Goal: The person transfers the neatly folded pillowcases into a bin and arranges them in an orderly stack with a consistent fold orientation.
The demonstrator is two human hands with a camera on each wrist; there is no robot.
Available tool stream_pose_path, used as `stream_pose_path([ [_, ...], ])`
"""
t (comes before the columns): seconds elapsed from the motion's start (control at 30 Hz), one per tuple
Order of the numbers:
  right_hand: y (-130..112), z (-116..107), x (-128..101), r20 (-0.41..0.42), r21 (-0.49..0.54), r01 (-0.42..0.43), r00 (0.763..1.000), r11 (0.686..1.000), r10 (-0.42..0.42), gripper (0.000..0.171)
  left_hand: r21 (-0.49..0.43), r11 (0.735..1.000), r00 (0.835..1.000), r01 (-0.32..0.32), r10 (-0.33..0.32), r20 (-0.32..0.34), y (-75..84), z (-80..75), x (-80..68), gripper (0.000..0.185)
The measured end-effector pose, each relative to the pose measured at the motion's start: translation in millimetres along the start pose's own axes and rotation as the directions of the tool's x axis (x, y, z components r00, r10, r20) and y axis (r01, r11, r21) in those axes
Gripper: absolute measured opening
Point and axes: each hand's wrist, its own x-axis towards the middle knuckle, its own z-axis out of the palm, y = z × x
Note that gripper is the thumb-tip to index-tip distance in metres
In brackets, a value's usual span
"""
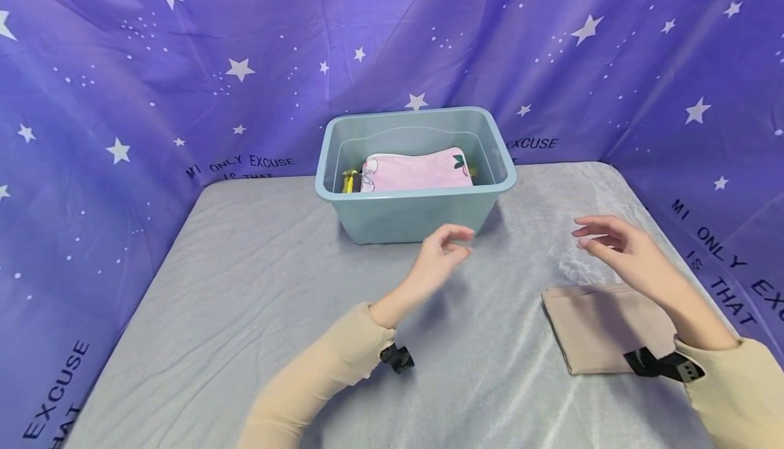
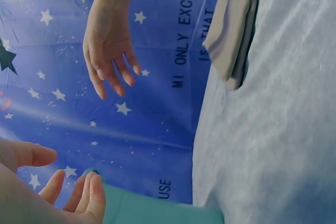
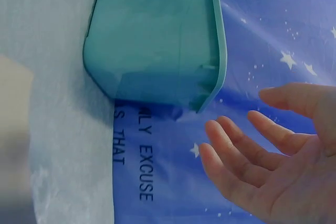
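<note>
My left hand point(image 1: 442, 253) hovers in front of the teal plastic bin point(image 1: 416, 218), its fingers loosely bent with nothing between them. Off to the right, my right hand point(image 1: 618, 248) is held above the table, fingers spread and relaxed, holding nothing. Below that hand and wrist lies a folded beige cloth point(image 1: 600, 330), flat on the table; the right forearm covers part of it. Inside the bin sits a pink item point(image 1: 416, 173) with a white edge and a printed fruit. In the right wrist view the bin point(image 3: 152, 35) stands beyond the open fingers.
A yellow and black item point(image 1: 350, 182) lies at the left inside the bin. Grey cloth point(image 1: 233, 286) covers the table. Purple star-printed curtains point(image 1: 275, 41) hang close around its back and sides. Each wrist wears a black strap point(image 1: 664, 365).
</note>
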Motion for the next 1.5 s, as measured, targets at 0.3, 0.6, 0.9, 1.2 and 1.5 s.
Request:
stream_pose_path([
  [0.3, 14.7, -8.6, -14.6, -0.026, -0.005, 0.003, 1.0, 1.0, -0.003, 0.044, 0.013, 0.999, 0.999, 0.045, -0.046, 0.022, -12.5, 20.0, -1.0, 0.027],
  [0.6, 22.7, -17.6, -29.9, -0.024, -0.046, -0.034, 0.999, 0.998, 0.033, 0.042, 0.061, 0.995, 0.996, 0.077, -0.08, 0.047, -21.0, 38.3, -6.5, 0.024],
  [0.9, 32.0, -29.3, -41.4, 0.0, -0.121, -0.144, 0.989, 0.982, 0.145, 0.041, 0.066, 0.991, 0.99, 0.116, -0.121, 0.068, -31.9, 54.5, -9.1, 0.024],
  [1.2, 46.4, -39.2, -51.9, -0.001, -0.055, -0.186, 0.983, 0.981, 0.186, 0.044, 0.062, 0.985, 0.982, 0.163, -0.168, 0.085, -41.0, 70.4, -12.8, 0.022],
  [1.5, 62.9, -55.2, -64.1, -0.022, -0.174, -0.287, 0.958, 0.942, 0.287, 0.036, 0.043, 0.981, 0.975, 0.192, -0.195, 0.107, -50.2, 85.3, -17.0, 0.022],
])
